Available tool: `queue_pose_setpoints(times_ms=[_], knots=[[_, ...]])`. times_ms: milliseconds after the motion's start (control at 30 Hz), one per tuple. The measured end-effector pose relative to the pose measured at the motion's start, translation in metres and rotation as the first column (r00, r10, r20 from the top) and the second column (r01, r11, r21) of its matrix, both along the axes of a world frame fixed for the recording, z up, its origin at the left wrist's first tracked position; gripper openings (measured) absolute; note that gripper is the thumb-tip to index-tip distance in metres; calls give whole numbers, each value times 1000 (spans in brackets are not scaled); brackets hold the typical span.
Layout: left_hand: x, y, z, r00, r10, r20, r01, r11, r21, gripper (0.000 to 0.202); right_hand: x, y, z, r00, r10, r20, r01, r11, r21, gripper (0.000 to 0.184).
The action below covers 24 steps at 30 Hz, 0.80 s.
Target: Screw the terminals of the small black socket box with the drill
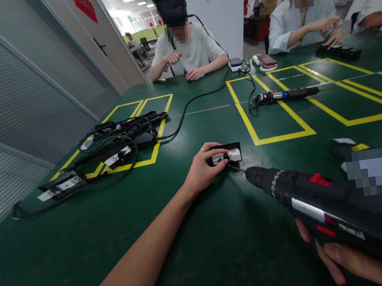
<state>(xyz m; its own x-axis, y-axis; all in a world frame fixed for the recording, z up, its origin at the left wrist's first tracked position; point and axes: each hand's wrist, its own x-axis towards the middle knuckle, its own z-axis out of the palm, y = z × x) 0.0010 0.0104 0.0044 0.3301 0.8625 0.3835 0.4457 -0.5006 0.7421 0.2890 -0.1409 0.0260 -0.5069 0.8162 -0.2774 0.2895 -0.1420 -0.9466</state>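
Observation:
My left hand (205, 165) is closed on a small black housing with white parts inside (236, 154), holding it against the green tabletop. My right hand (335, 255) grips a black cordless drill (300, 189) with red buttons, at the lower right. A thin bit (236, 169) sticks out of the drill's chuck and points at the housing near my left thumb. Whether the bit's tip touches a screw is too small to tell. The drill body hides part of my right hand.
Black power strips with cables (120, 148) lie on the left. An electric screwdriver (287, 95) rests among yellow tape outlines (283, 138) at the right. Across the table (195, 223), a person in a headset (187, 44) and another person (303, 28) handle parts.

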Motion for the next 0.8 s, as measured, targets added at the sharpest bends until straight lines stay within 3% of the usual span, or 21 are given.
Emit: queue_pose_setpoints(times_ms=[233,367,800], knots=[[-1,0,-1,1000,-9,-1,9,1000,4,22,-10,0,27,994,-100,-42,95,991,-98,8],[-1,0,-1,1000,-11,2,11,1000,1,22,-13,-3,45,987,-149,-60,141,983,-115,10],[-2,-2,1,1000,-9,-13,9,1000,5,23,-15,0,52,991,-132,-30,127,982,-138,7]])
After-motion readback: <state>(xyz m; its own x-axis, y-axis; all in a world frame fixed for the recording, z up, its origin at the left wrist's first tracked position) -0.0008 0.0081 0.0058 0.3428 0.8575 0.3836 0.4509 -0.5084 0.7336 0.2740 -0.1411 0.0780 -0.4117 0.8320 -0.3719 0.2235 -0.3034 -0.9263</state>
